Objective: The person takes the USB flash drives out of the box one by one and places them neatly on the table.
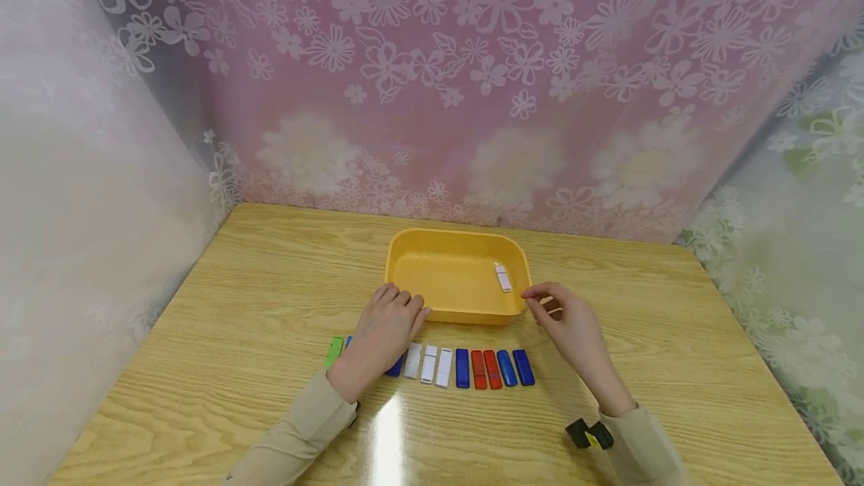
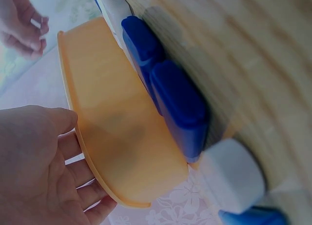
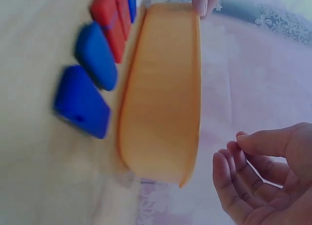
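A yellow plastic basin (image 1: 459, 317) stands on the table. My left hand (image 1: 388, 328) grips its front-left rim, with the thumb outside and the fingers over the edge in the left wrist view. Beside the right rim is my right hand (image 1: 570, 325), its fingers loosely bent and nothing held. The right wrist view shows a gap between those fingertips and the basin. One white USB stick (image 1: 503, 278) lies inside the basin at the right. In front runs a row of USB sticks, including a green one (image 1: 334, 352), a white one (image 1: 443, 367) and a red one (image 1: 478, 370). My left hand and wrist hide part of the row.
Wood-grain table (image 1: 675, 366) extends around the basin. Behind it hangs a pink flowered curtain (image 1: 432, 133), and pale sheets flank both sides. At the row's right end lies a dark blue USB stick (image 1: 523, 367). A black strap device (image 1: 589, 435) sits at my right wrist.
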{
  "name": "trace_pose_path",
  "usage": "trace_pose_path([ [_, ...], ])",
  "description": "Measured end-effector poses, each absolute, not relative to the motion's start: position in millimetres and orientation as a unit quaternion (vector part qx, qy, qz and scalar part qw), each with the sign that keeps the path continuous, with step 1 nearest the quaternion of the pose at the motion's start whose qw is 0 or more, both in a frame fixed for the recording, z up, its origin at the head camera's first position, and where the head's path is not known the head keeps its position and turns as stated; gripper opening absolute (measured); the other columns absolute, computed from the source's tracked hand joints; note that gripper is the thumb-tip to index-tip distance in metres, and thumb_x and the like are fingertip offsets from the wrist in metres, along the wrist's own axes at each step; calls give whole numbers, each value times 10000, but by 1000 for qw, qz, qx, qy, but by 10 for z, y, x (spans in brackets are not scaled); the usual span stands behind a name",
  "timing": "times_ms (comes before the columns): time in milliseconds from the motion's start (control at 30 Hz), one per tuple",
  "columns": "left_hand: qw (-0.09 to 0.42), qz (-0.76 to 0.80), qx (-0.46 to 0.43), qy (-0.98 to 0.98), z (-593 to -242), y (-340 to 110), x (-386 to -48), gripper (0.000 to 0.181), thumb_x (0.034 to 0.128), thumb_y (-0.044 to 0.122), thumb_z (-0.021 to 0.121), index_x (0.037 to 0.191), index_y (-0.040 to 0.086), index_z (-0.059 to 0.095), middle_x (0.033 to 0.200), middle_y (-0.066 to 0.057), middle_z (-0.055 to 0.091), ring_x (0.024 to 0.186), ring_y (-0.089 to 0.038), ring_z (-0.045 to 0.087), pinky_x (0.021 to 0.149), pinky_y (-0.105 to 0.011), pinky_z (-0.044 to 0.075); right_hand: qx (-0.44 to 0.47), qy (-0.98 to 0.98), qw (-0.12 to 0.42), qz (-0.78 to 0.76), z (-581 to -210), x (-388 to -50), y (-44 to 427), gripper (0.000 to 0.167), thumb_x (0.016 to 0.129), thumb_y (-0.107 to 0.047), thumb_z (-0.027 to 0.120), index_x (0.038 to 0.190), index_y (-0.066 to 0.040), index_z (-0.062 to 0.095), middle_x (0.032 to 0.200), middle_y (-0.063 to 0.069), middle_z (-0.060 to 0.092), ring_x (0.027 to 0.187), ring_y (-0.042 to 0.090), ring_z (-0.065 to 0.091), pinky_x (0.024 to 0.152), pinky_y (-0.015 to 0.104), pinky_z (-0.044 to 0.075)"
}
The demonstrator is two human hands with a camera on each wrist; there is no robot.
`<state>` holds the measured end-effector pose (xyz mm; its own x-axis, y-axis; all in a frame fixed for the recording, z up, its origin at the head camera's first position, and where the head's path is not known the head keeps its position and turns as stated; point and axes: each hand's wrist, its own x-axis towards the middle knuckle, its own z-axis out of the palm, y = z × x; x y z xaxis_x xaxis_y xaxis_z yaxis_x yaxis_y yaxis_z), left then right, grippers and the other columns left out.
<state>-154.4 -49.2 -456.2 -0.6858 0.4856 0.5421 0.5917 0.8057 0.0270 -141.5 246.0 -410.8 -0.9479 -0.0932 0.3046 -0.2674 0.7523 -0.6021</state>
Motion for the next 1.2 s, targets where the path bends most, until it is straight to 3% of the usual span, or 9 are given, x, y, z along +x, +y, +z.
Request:
trace_pose_path([
  [267, 265, -96, -294, -913, -4553, -491, -1542, 243, 1026, 268, 618, 850, 102, 640, 751, -34, 644, 793, -242, 606, 992, -409, 483, 133, -938, 149, 283, -4059, -1776, 2252, 161, 949, -54, 697, 1104, -15, 713, 1050, 168, 702, 836, 301, 693, 728, 454, 602],
  [467, 261, -95, -292, -915, -4545, -492, -1542, 241, 1027, 271, 616, 851, 107, 639, 763, -32, 651, 804, -238, 607, 1004, -407, 479, 132, -973, 90, 167, -4135, -2001, 2091, 271, 952, -113, 700, 1183, 29, 682, 1118, 220, 655, 834, 334, 662, 747, 472, 571],
  [633, 256, -95, -291, -917, -4536, -492, -1536, 238, 1030, 268, 611, 850, 114, 636, 765, -34, 651, 801, -235, 604, 1001, -407, 479, 115, -987, 40, 101, -4210, -2127, 1970, 306, 979, -109, 645, 1212, 91, 653, 1166, 267, 630, 950, 400, 668, 840, 506, 565],
  [800, 256, -96, -291, -917, -4540, -489, -1528, 235, 1027, 268, 617, 850, 115, 640, 758, -28, 648, 792, -231, 602, 988, -402, 484, 101, -993, 1, 64, -4267, -2205, 1885, 238, 976, -21, 554, 1130, 134, 648, 1065, 291, 626, 918, 403, 653, 781, 498, 576],
  [967, 257, -96, -290, -917, -4550, -486, -1536, 232, 1024, 270, 621, 852, 117, 646, 761, -25, 650, 799, -230, 606, 996, -406, 483, 103, -993, -3, 50, -4300, -2249, 1858, 162, 958, 28, 538, 1013, 117, 661, 974, 258, 618, 851, 359, 630, 725, 464, 567],
  [1200, 256, -96, -289, -918, -4539, -495, -1538, 238, 1029, 274, 614, 855, 115, 646, 774, -28, 660, 810, -232, 614, 1006, -407, 478, 115, -989, 1, 94, -4352, -2331, 1873, 219, 941, 48, 592, 1119, 60, 718, 1115, 250, 627, 1016, 385, 636, 856, 473, 561],
])
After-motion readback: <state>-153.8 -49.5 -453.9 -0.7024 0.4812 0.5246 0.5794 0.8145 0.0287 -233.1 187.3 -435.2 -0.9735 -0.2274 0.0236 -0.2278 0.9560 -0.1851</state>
